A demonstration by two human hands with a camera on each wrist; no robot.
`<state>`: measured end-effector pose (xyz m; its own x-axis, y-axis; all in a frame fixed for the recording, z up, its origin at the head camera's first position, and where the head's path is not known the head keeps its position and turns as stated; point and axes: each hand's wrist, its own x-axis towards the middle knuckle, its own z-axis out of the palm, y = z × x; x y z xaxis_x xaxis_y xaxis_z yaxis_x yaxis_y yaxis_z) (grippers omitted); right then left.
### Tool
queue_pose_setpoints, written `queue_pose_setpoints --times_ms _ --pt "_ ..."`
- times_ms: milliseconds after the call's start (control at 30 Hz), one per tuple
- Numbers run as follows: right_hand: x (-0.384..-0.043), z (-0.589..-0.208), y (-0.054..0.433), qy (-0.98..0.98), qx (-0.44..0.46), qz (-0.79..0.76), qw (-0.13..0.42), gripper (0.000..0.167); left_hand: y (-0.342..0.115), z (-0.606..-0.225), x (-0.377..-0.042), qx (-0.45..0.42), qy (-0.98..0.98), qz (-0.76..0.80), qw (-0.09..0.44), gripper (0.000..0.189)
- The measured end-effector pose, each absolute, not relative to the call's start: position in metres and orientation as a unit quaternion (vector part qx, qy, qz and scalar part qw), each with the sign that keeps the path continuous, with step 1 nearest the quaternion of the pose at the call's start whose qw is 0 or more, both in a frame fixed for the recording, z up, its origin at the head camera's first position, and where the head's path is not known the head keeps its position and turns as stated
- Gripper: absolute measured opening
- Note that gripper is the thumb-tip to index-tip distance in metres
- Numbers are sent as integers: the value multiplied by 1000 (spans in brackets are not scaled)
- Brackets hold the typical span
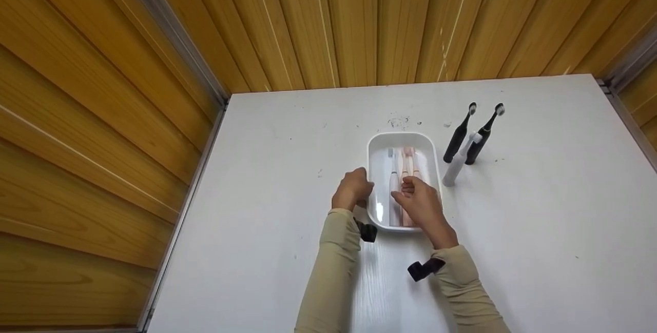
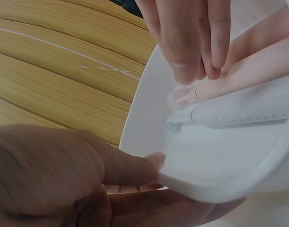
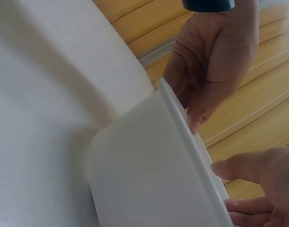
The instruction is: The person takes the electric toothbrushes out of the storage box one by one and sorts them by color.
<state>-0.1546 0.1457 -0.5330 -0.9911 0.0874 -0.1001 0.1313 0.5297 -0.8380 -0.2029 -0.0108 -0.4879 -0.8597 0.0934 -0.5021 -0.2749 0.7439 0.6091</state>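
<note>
A shallow white tray (image 1: 379,143) holds a white electric toothbrush (image 1: 394,184) and two pink electric toothbrushes (image 1: 405,169), lying side by side with heads toward the far end. My left hand (image 1: 353,188) grips the tray's left wall; in the left wrist view its thumb (image 2: 135,169) is over the rim and the fingers are outside, below. Above the pink toothbrushes hovers my right hand (image 1: 423,204), fingers bent loosely and thumb apart, with nothing between them. It hides part of the pink handles. The right wrist view shows the tray's outer wall (image 3: 139,161) close up.
Right of the tray, two black electric toothbrushes (image 1: 457,140) and a white one (image 1: 455,171) stand upright on the white table (image 1: 267,194). Yellow wood-grain panels (image 1: 349,25) rise behind the table and along its left side.
</note>
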Motion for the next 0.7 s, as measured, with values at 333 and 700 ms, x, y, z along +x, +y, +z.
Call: queue_pose_setpoints --times_ms 333,700 --pt "-160 -536 127 915 22 -401 31 43 -10 -487 -204 -43 908 328 257 29" --pt "-174 -541 108 927 40 -372 14 21 -9 -486 -203 -43 909 329 251 28"
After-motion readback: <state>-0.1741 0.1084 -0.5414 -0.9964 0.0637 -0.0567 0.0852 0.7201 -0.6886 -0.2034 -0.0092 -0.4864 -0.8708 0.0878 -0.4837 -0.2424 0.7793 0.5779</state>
